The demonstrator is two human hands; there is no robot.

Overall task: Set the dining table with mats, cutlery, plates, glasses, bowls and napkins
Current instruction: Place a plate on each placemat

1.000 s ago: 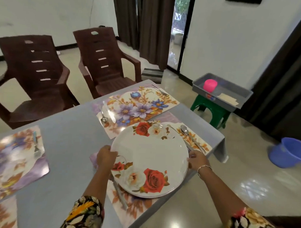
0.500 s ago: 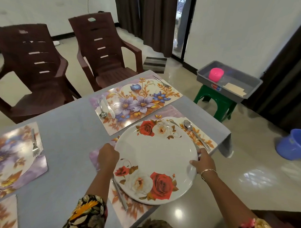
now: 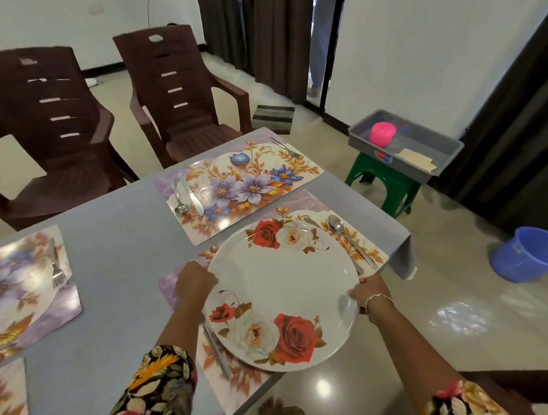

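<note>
A large white plate point(image 3: 284, 288) with red and white roses lies over the nearest floral mat point(image 3: 307, 205) at the table's right end. My left hand point(image 3: 194, 282) grips its left rim and my right hand point(image 3: 367, 293) grips its right rim. A spoon point(image 3: 349, 238) lies on the mat to the plate's right, and a knife point(image 3: 218, 351) shows at its lower left. Across from it, a second mat point(image 3: 239, 181) carries a spoon and knife point(image 3: 184, 195) and a fork point(image 3: 285, 147). A third mat point(image 3: 21, 288) at the left holds a fork point(image 3: 55, 265).
The grey table point(image 3: 115, 264) has two brown plastic chairs point(image 3: 183, 92) behind it. A grey tray point(image 3: 405, 143) with a pink cup point(image 3: 382, 133) and napkins point(image 3: 417, 158) sits on a green stool point(image 3: 382, 183) to the right. A blue bucket point(image 3: 527, 253) stands on the floor.
The plate, held in both hands, has settled lower over the near mat. The view has shifted downwards.
</note>
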